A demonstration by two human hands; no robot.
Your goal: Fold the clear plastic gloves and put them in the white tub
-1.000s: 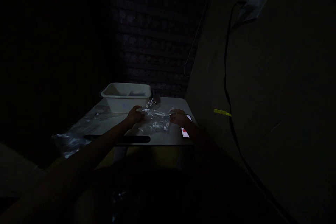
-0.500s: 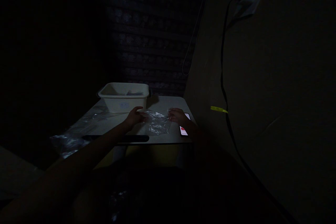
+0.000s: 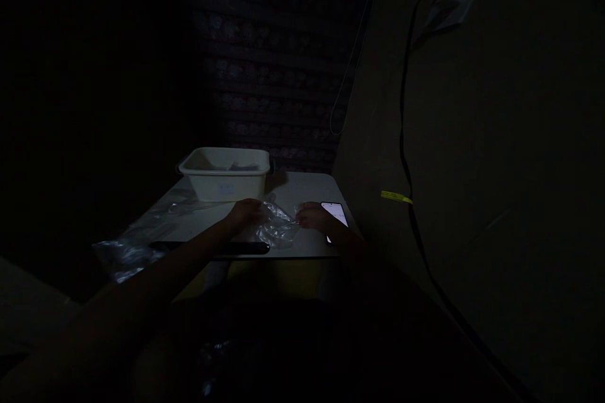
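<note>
Between my hands is a clear, crinkled plastic bag (image 3: 278,227), held just over the near part of a small white table (image 3: 309,186). My left hand (image 3: 246,213) is closed on the bag's left side. On its right side, my right hand (image 3: 312,216) pinches the plastic with curled fingers. A phone (image 3: 336,211) with a lit screen lies beside my right hand, partly covered by my wrist. The room is very dark, so finger detail is faint.
A cream plastic tub (image 3: 227,186) with something pale inside stands at the table's back left. More clear plastic (image 3: 127,258) hangs over the left edge. A dark bar (image 3: 246,248) runs along the front edge. A black cable (image 3: 403,138) with a yellow tag (image 3: 396,196) hangs on the right wall.
My right hand has moved slightly left and my hands are closer together, bunching the bag. My left fingers have curled in. The phone screen has changed from a partly red picture to a plain pale one.
</note>
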